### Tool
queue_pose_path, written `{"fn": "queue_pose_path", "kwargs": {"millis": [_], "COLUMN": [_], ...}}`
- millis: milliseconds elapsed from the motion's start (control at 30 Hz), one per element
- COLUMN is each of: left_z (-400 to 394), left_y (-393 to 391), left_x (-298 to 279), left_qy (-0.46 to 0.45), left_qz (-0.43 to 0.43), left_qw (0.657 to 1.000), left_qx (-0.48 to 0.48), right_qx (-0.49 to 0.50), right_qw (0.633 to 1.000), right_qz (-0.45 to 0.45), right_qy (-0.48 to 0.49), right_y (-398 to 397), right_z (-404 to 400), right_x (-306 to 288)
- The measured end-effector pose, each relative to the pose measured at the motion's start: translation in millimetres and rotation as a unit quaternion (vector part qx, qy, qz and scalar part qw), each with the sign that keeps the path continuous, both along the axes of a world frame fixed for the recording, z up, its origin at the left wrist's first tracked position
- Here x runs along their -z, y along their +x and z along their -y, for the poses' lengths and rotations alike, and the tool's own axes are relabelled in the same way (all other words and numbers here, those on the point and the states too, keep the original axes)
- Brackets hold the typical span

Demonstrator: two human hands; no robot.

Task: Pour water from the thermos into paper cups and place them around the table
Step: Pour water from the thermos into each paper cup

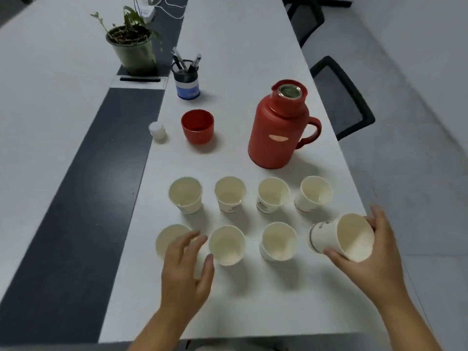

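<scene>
Right hand [374, 252] pinches a tilted cup [342, 238] at 4 o'clock, likely squaring the grid. Left hand [186, 272] hovers spread over another cup [168, 239]; thermos [277, 127] stands uncapped for pouring.

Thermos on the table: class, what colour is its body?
Red, the thermos, clearest in the head view.

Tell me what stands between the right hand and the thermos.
The right hand already holds a tilted paper cup at the table's right edge. On the line from it up to the red thermos stands the rightmost cup of the back row. The thermos handle faces right, with no object beside it.
</scene>
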State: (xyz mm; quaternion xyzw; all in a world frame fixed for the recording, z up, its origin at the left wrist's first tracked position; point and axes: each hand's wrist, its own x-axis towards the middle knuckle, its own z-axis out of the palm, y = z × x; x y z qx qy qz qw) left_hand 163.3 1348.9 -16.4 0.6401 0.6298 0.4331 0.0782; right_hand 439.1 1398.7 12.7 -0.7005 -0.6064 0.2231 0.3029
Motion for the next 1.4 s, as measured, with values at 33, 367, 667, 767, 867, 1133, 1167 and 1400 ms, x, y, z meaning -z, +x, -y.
{"fn": "queue_pose_path", "kwargs": {"millis": [33, 367, 667, 767, 867, 1133, 1167, 1400], "left_z": [16.3, 68.6, 68.7, 68.8, 68.6, 71.7, 70.9, 35.4], "left_y": [21.0, 153.8, 170.0, 170.4, 170.2, 170.8, 169.3, 147.9], "left_x": [7.0, 77.4, 92.9, 97.2, 95.2, 101.8, 96.2, 22.5], "left_qy": [0.008, -0.22, -0.255, -0.262, -0.269, -0.308, -0.301, -0.072], "left_qz": [0.01, -0.1, -0.202, -0.215, -0.221, -0.231, -0.226, -0.011], "left_qw": [1.0, 0.97, 0.944, 0.938, 0.936, 0.922, 0.925, 0.997], "left_qx": [0.022, 0.02, -0.05, -0.066, -0.047, -0.04, -0.044, 0.014], "right_qx": [-0.005, -0.14, -0.103, -0.106, -0.102, -0.131, -0.139, -0.113], "right_qw": [1.0, 0.989, 0.984, 0.981, 0.98, 0.973, 0.971, 0.984], "right_qz": [0.008, -0.006, -0.145, -0.16, -0.166, -0.162, -0.165, -0.131], "right_qy": [-0.009, -0.042, -0.021, -0.034, -0.05, -0.099, -0.099, -0.046], "right_y": [17.8, 73.0, 56.9, 49.5, 45.1, 52.4, 57.0, 107.8], "right_z": [8.7, 25.7, 3.3, -3.7, -6.4, -3.0, -0.1, -13.8], "right_x": [9.8, 77.2, 93.9, 98.2, 101.8, 99.0, 98.2, 85.4]}}
